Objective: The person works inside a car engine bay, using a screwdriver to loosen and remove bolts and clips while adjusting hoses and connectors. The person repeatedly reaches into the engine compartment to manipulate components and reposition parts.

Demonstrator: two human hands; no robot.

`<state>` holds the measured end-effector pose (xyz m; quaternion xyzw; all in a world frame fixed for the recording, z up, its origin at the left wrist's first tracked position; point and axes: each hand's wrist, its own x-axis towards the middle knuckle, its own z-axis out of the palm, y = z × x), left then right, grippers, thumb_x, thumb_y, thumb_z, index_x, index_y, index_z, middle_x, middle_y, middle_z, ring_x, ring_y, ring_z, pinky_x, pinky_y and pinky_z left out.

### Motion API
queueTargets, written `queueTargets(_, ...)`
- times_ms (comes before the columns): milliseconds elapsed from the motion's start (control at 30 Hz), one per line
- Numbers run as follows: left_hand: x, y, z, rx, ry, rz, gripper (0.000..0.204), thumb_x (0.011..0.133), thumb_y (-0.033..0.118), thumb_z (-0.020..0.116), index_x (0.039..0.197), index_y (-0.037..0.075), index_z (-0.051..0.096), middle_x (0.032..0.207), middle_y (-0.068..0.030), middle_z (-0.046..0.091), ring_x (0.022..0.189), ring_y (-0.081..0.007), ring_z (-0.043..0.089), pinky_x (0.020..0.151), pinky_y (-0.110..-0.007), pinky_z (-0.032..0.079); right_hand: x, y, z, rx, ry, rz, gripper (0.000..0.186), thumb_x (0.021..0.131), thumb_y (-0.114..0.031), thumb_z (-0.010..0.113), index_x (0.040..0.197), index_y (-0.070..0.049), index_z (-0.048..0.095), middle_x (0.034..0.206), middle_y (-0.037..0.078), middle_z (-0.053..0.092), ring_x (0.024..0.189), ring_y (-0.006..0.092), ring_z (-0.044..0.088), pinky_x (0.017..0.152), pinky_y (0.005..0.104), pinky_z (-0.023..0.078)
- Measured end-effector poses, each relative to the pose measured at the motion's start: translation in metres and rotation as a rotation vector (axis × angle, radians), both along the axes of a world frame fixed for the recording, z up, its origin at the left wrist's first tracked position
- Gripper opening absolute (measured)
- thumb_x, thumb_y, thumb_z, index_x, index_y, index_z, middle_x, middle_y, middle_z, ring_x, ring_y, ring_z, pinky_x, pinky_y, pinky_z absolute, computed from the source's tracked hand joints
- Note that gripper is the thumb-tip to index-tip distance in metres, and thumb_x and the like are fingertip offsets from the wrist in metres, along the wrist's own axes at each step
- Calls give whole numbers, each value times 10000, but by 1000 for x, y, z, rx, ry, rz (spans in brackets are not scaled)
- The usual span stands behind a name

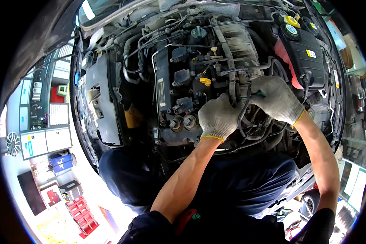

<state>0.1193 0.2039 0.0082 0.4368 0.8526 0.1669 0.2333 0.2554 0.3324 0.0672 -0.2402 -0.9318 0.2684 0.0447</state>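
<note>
Both my hands wear grey knit gloves with yellow cuffs and meet over the right side of a car engine. My left hand is closed, its fingertips at the lower end of a ribbed wiring conduit. What it grips is hidden by the glove. My right hand is closed too, with a small green piece showing at its fingers; its kind cannot be made out. A thin black hose loops down between the two hands.
A black-covered reservoir with a pinkish-red side stands right of my right hand. Yellow oil dipstick handle and two round ports lie left of my hands. My knees rest against the engine bay's near edge. Red parts bins stand lower left.
</note>
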Motion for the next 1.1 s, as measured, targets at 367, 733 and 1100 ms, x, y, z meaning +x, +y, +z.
queueTargets(367, 0, -9, -15, 321, -36, -44, 432, 938, 496, 690, 800, 88, 724, 696, -166, 704, 686, -379, 715, 613, -503, 568, 49, -20, -63, -446, 195, -310, 218, 918, -74, 785, 1111, 4, 721, 1089, 99, 739, 1016, 195, 693, 948, 328, 530)
queueTargets(733, 1, -7, -24, 402, 61, -28, 365, 928, 382, 678, 765, 56, 668, 667, -153, 687, 651, -366, 709, 596, -494, 571, 64, -41, -13, -34, 250, -628, 252, 942, -146, 768, 1141, 0, 719, 981, 127, 764, 912, 207, 729, 842, 335, 552)
queueTargets(1100, -105, 9, 17, 470, 306, -139, 393, 923, 263, 733, 1290, 124, 708, 1352, -89, 707, 1336, -260, 611, 1184, -367, 437, 71, -20, 40, 117, 69, -586, 218, 1034, -192, 631, 1173, -44, 710, 920, 118, 733, 861, 244, 745, 792, 361, 584)
